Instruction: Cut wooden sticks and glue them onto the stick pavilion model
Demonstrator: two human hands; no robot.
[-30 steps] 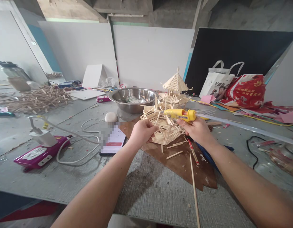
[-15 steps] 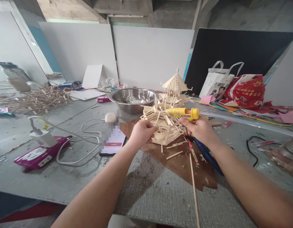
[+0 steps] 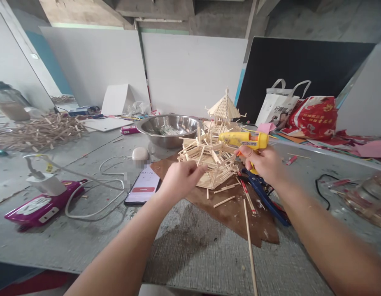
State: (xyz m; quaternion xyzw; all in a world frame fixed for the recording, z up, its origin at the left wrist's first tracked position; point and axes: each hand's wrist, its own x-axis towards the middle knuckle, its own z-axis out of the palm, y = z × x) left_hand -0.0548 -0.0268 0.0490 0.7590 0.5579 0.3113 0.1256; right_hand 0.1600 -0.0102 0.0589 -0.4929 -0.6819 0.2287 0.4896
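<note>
My left hand (image 3: 182, 177) is closed at the left front of a model built of thin wooden sticks (image 3: 213, 174). Its fingertips are pinched together, and what they hold, if anything, is too small to make out. A yellow hot glue gun (image 3: 240, 139) is gripped in my right hand (image 3: 266, 164), its nozzle pointing left over the model's upper right side. Behind this open framework stands another stick-built piece with a pointed roof (image 3: 225, 107). Beneath the model lies a brown sheet (image 3: 240, 220) with loose stick pieces. Blue-handled pliers (image 3: 267, 201) rest below my right hand.
A steel bowl (image 3: 168, 129) stands behind the model. To the left are a lit phone (image 3: 144, 189), a white cable, a purple power strip (image 3: 44, 207) and a heap of sticks (image 3: 42, 131). Bags (image 3: 314, 117) stand at back right; a long stick (image 3: 249, 246) lies in front.
The glue gun has been drawn back to the right, its nozzle now clear of the spot by the model's upper joint. My left hand stays near the model's left front. The view has shifted slightly.
</note>
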